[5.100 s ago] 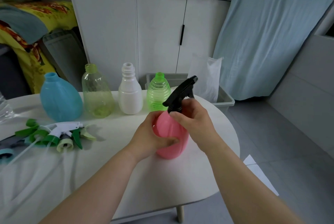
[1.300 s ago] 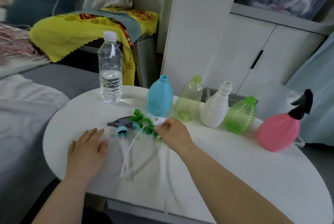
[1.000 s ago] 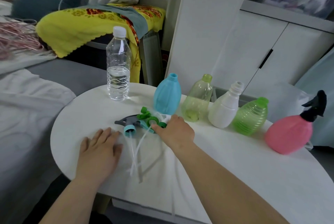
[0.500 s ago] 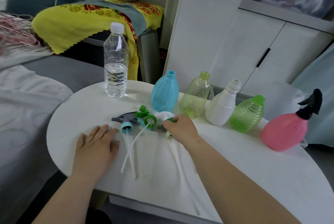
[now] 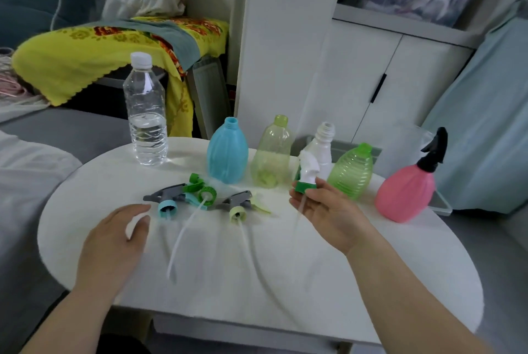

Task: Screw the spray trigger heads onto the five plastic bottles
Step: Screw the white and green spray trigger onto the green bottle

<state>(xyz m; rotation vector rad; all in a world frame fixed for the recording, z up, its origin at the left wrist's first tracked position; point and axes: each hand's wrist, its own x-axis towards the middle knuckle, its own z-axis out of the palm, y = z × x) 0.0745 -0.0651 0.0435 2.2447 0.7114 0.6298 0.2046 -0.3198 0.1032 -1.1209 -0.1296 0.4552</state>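
Observation:
My right hand (image 5: 328, 208) pinches a white spray trigger head (image 5: 308, 169) by its green collar and holds it upright above the table, its tube hanging down. My left hand (image 5: 113, 242) hovers low over the table by the loose heads, fingers relaxed and holding nothing. Three heads lie on the table: one with a teal collar (image 5: 167, 206), a green one (image 5: 204, 192) and a grey one with a pale green collar (image 5: 238, 208). Behind stand open bottles: blue (image 5: 227, 153), yellow-green (image 5: 273, 156), white (image 5: 325, 143), green ribbed (image 5: 353, 172). The pink bottle (image 5: 404, 189) wears a black trigger head.
A clear water bottle (image 5: 147, 119) with a white cap stands at the back left of the round white table (image 5: 371, 282). A grey sofa and yellow blanket lie to the left, white cabinets behind, a plastic bin behind the bottles.
My right hand has lifted the white trigger head off the pile and moved it right toward the white bottle. My left hand has risen slightly off the table.

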